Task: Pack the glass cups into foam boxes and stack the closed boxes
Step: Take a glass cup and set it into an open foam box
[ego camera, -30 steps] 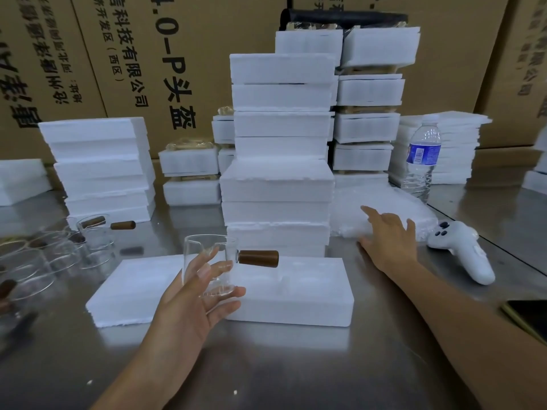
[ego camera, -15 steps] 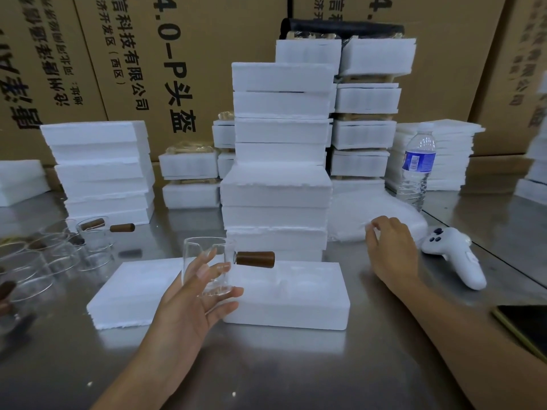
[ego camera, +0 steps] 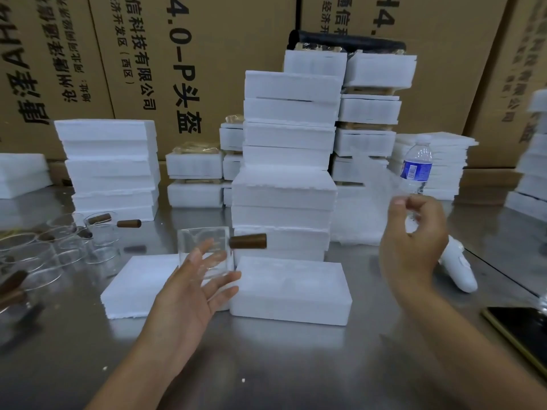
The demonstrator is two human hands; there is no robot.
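**Over the foam halves: cup held up, wrap sheet in other hand**

Over the steel table (ego camera: 266,368), L hand (ego camera: 189,291) grips the glass cup (ego camera: 204,250) from behind, fingers round the wall. Cup is upright, rim up, lifted clear above the gap btwn left foam half (ego camera: 133,285) and right foam half (ego camera: 290,288). It's prob kept off the foam so padding can go on first.

Its wooden handle (ego camera: 248,241) sticks out level to the right, so the long axis runs left-right, handle end toward R hand (ego camera: 414,235). R hand is raised and pinches a thin translucent sheet (ego camera: 364,208). Sheet is blurred, prob wrap.

Behind the cup is a closed-box stack (ego camera: 287,179). Spare cups (ego camera: 59,244) sit far left. Bottle (ego camera: 416,167), controller (ego camera: 458,273) and phone (ego camera: 521,329) are on the right.
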